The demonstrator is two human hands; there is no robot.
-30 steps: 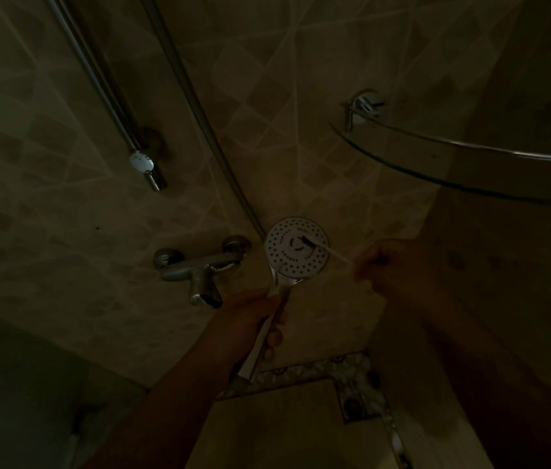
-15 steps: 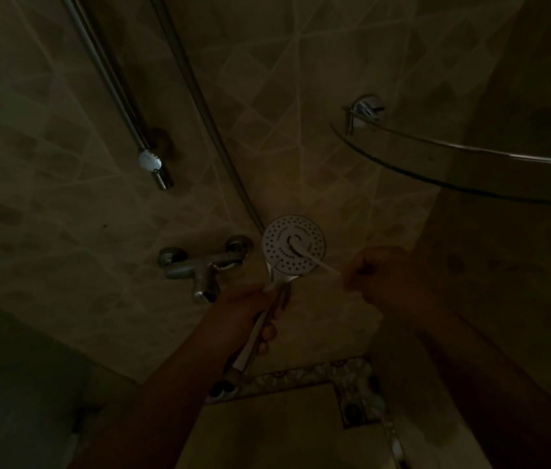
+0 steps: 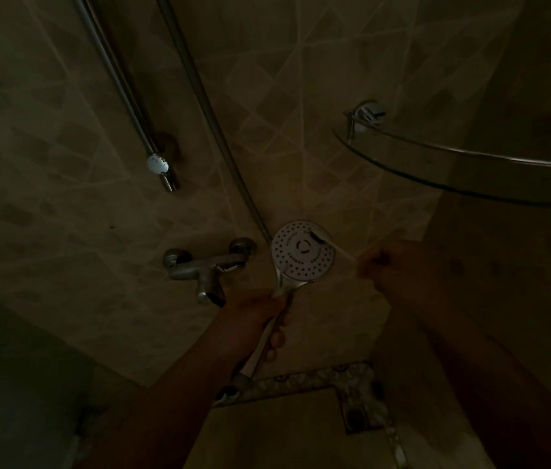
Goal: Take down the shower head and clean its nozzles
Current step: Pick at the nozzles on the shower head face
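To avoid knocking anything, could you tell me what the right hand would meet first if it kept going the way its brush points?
Probably the shower head face: the right hand aims the brush left there.

This is a dim home bathroom, inside the shower corner. Beige patterned tiles [image 3: 301,79] cover the walls. A metal mixer tap [image 3: 206,265] is fixed to the wall, with a slide rail [image 3: 122,86] and a hose [image 3: 206,106] running above it. A curved glass corner shelf [image 3: 453,170] juts out at right, and a floor drain [image 3: 357,416] sits below.
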